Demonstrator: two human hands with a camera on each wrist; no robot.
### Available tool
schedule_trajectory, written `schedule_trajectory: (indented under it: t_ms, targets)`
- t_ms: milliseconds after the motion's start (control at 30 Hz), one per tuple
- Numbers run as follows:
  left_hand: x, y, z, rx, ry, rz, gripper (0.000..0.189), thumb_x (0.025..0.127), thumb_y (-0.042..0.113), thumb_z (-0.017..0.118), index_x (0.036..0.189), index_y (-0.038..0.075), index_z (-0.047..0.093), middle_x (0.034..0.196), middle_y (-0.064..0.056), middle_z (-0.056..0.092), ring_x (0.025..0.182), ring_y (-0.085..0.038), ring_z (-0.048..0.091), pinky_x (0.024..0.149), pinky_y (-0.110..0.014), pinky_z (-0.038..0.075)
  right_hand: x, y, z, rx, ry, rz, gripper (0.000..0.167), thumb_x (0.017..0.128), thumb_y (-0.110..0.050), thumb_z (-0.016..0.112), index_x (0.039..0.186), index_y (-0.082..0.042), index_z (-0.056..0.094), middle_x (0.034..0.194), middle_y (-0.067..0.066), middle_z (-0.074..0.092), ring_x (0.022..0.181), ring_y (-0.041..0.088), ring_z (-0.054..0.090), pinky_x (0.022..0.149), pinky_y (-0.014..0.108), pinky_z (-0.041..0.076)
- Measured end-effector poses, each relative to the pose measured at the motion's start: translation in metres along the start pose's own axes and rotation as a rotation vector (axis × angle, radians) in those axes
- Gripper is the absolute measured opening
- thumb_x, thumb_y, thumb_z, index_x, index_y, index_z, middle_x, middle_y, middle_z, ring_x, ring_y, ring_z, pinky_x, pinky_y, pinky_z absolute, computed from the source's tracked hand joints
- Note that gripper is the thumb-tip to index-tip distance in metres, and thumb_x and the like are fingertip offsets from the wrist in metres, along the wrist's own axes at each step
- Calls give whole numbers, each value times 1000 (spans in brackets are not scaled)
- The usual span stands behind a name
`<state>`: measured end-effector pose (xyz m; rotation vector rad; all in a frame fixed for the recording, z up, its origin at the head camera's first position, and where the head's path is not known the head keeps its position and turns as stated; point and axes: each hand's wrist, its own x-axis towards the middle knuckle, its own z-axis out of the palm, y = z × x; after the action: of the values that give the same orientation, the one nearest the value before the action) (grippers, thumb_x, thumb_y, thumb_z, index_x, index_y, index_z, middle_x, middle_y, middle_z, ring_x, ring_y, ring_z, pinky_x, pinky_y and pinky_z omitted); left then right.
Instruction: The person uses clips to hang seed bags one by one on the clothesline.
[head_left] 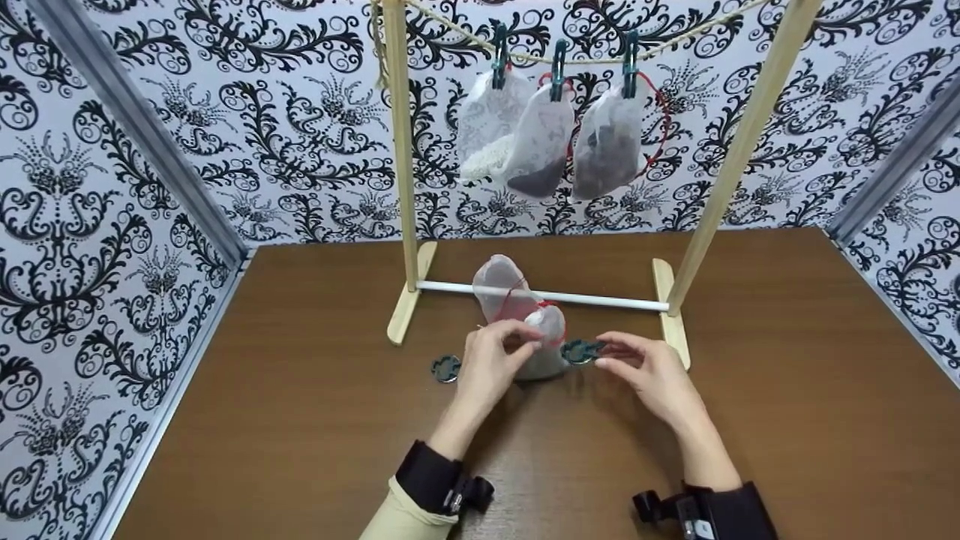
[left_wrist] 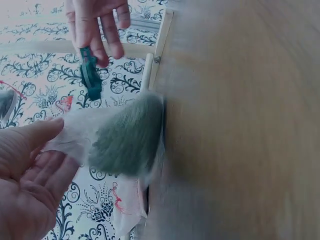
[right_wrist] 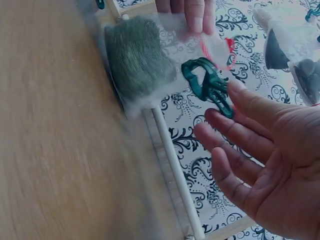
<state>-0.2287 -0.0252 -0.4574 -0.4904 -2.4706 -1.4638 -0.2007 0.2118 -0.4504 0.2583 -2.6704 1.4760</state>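
My left hand (head_left: 491, 358) pinches the gathered top of a white mesh drawstring bag (left_wrist: 131, 137) between thumb and fingers. Dark green contents fill the bag's lower part, which stands at the table surface. Just to its right, my right hand (head_left: 654, 375) holds a dark green clothespin (right_wrist: 205, 82) between thumb and index finger, its far end pointing toward the bag. The other fingers of that hand are loosely bent. Behind the held bag, a second mesh bag (head_left: 495, 276) with a red cord lies by the rack's white bar. Left of my left hand, another green clothespin (head_left: 445, 368) lies on the table.
A wooden rack with a left post (head_left: 401, 150), right post (head_left: 739, 165) and white crossbar (head_left: 615, 301) stands on the brown table (head_left: 300, 420). From its rope (head_left: 690, 45) hang three mesh bags (head_left: 538, 142) on green clothespins. Patterned walls enclose the back and sides.
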Motion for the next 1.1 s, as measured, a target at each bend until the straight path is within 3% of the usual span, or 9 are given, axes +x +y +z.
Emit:
schedule_trajectory:
  t_ms: [167, 333, 500, 667, 767, 900, 1000, 1100]
  targets:
    - [3, 3, -10, -93, 63, -18, 13, 86, 12, 78, 97, 12, 73, 92, -3, 77, 86, -10, 74, 77, -20, 59, 0, -6, 1, 6, 86, -5, 23, 89, -10, 73, 111, -6, 74, 99, 12, 76, 81, -2, 64, 71, 12, 51]
    - [5, 10, -20, -148, 84, -45, 24, 85, 10, 78, 106, 8, 66, 98, -7, 75, 87, -14, 73, 78, -22, 60, 1, -10, 4, 49, 209, -45, 14, 86, -6, 76, 99, -8, 79, 90, 10, 77, 69, 0, 58, 61, 13, 46]
    - [6, 15, -31, -148, 109, -46, 36, 86, 10, 78, 119, 8, 66, 96, -8, 77, 85, -14, 74, 77, -23, 61, 2, -14, 11, 110, 308, -92, 11, 81, -3, 79, 90, -8, 81, 87, 13, 78, 69, -5, 63, 60, 12, 50]
    - [6, 16, -42, -134, 139, -18, 37, 86, 13, 78, 122, 11, 69, 95, -8, 78, 85, -15, 75, 75, -20, 60, 4, -28, 15, 187, 344, -143, 11, 79, 1, 79, 89, -3, 81, 86, 17, 77, 72, -6, 68, 63, 11, 53]
    - [6, 15, -49, -130, 151, -7, 34, 85, 15, 78, 118, 12, 72, 95, -9, 78, 85, -15, 75, 74, -20, 60, 9, -41, 14, 188, 348, -255, 12, 79, 3, 79, 90, -2, 80, 86, 17, 77, 76, -7, 68, 66, 10, 54]
    - [11, 17, -65, -90, 173, -13, 35, 85, 13, 79, 118, 9, 70, 95, -11, 78, 85, -18, 76, 76, -22, 60, 24, -69, 6, 68, 357, -471, 16, 76, 4, 80, 90, -3, 80, 84, 13, 78, 78, -7, 65, 69, 8, 52]
    - [21, 25, -83, -36, 195, -40, 34, 84, 14, 80, 116, 8, 71, 97, -11, 78, 85, -20, 76, 76, -25, 61, 37, -98, -3, -66, 395, -620, 17, 73, 2, 82, 89, -5, 80, 82, 10, 76, 77, 1, 63, 71, 7, 49]
    - [34, 38, -106, 16, 216, -72, 30, 84, 17, 80, 112, 10, 73, 99, -9, 78, 83, -18, 75, 73, -26, 62, 51, -132, -14, -143, 418, -709, 15, 74, -3, 83, 88, -7, 80, 83, 9, 76, 81, 11, 61, 78, 11, 47]
